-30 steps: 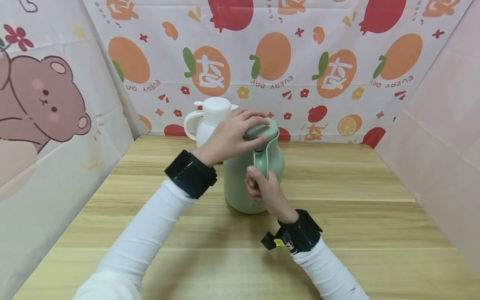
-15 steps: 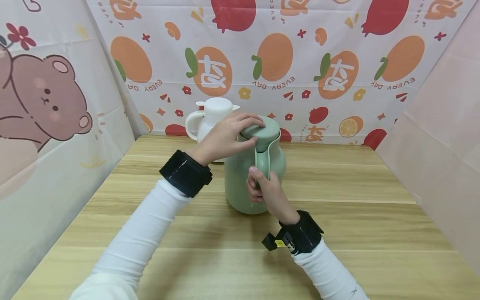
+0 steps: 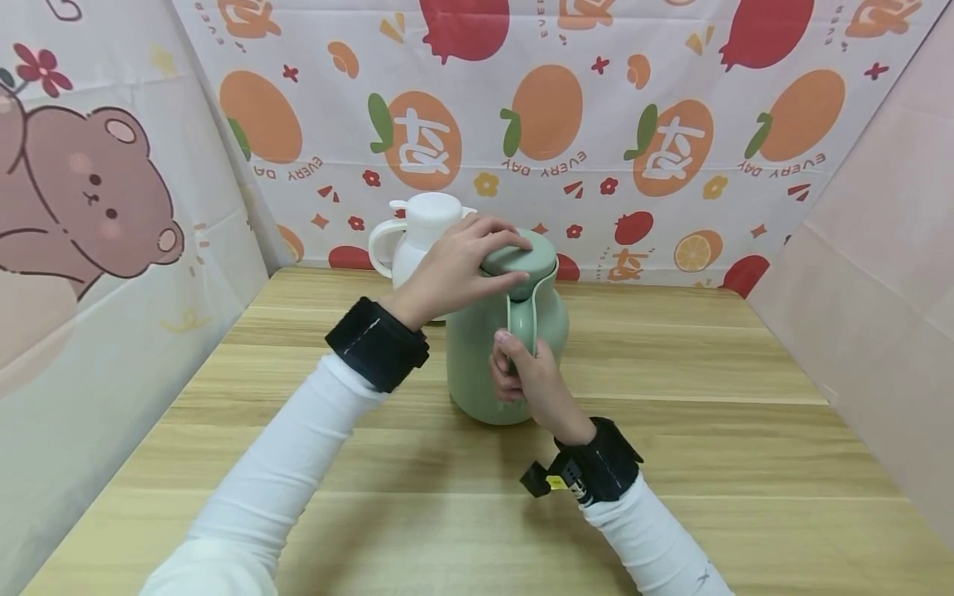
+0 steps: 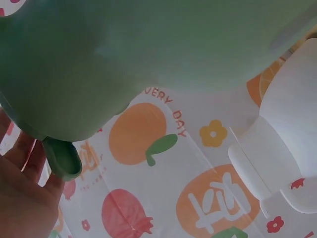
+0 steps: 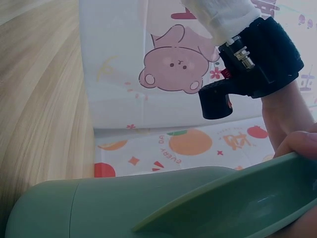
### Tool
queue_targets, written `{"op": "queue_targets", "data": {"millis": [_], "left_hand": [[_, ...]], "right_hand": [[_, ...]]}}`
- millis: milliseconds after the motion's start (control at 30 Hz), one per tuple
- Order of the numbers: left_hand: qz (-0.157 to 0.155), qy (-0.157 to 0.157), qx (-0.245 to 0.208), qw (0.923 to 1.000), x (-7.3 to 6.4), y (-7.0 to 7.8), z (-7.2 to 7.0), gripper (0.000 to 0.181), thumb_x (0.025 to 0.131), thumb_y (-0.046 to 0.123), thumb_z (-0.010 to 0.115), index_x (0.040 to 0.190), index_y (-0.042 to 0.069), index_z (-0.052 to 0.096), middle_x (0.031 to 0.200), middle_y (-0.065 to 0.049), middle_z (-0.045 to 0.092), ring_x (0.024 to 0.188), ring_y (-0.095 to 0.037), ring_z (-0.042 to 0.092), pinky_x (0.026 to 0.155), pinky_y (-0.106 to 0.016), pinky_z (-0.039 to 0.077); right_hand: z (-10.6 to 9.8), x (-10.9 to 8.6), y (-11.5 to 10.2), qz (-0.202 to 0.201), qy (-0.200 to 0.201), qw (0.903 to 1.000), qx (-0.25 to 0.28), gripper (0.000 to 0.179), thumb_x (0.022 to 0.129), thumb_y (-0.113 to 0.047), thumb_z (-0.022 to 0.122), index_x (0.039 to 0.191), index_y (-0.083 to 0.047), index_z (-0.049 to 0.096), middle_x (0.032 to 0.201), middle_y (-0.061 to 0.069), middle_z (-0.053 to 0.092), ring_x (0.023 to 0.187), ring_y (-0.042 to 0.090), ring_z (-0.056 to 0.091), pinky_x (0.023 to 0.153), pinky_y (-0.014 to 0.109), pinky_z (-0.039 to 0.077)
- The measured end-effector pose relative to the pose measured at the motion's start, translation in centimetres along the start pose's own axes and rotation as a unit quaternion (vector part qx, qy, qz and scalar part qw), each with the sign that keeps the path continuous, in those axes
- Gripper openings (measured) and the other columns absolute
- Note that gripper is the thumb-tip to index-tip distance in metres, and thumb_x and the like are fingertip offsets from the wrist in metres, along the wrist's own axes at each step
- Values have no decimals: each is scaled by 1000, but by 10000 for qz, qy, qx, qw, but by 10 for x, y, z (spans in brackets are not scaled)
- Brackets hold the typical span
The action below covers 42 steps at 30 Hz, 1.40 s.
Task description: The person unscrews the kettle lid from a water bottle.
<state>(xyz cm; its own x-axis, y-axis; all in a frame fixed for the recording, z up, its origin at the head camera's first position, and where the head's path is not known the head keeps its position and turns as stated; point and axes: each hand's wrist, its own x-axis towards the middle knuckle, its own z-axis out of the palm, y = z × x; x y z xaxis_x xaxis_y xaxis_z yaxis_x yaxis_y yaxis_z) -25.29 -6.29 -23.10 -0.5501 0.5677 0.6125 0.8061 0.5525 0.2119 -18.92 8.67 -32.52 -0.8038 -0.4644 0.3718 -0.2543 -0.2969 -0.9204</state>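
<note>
A pale green thermos jug (image 3: 473,364) stands upright on the table in the head view. My left hand (image 3: 462,265) grips its round lid (image 3: 535,252) from above, the thumb on the near side and fingers over the top. Lower down, my right hand (image 3: 540,381) holds the jug's handle (image 3: 522,319), thumb uppermost. The left wrist view has the left hand (image 4: 25,198) beside a small green projecting tab (image 4: 62,158) at the jug's top. In the right wrist view the green handle (image 5: 247,203) fills the lower right, with the right thumb (image 5: 299,143) against it.
Behind the green jug, to its left, is a white jug (image 3: 425,236), partly hidden by my left hand. The wooden table (image 3: 708,430) meets a fruit-patterned cloth (image 3: 477,108) at the back, and printed or plain cloth hangs on both sides.
My left hand drew back slightly to the left across the lid, then moved a little right again. The right hand keeps its hold on the handle, and the jug stays in place.
</note>
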Motion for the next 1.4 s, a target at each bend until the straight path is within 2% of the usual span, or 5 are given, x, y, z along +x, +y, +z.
{"op": "queue_targets", "data": {"millis": [200,400,633,867,1400], "left_hand": [[-239,-62,223,9994,5,5,2,35,81,37,69,107,13,65,111,-8,54,103,-23,42,85,-34,37],[-193,-164,302,9992,7,6,1,37,81,38,68,107,12,64,110,-8,52,102,-24,41,83,-34,36],[-138,-513,-331,9980,-1,-3,-7,34,86,23,62,116,9,57,125,-7,49,117,-19,39,94,-32,35],[39,-452,-740,9962,-8,-10,-8,32,87,14,60,118,9,55,126,-6,51,118,-15,42,96,-29,34],[-240,-299,699,9968,2,13,-5,34,84,32,65,107,8,59,112,-8,55,99,-24,44,87,-34,35]], "right_hand": [[1,0,0,-10,-8,10000,20,39,94,-32,44,66,-6,38,49,1,27,39,15,25,41,32,21],[1,0,0,-48,-71,9999,68,38,94,-30,44,66,-5,37,49,1,27,39,17,23,41,32,19],[2,0,0,-28,-120,9999,54,39,94,-31,44,67,-4,36,49,2,26,39,17,23,40,26,23],[2,-1,0,-35,-59,10000,72,37,93,-30,44,66,-6,37,49,1,26,38,15,25,41,35,18],[2,-1,-2,14,12,10000,-4,38,94,-31,44,67,-5,37,49,1,27,39,16,24,41,33,20]]}}
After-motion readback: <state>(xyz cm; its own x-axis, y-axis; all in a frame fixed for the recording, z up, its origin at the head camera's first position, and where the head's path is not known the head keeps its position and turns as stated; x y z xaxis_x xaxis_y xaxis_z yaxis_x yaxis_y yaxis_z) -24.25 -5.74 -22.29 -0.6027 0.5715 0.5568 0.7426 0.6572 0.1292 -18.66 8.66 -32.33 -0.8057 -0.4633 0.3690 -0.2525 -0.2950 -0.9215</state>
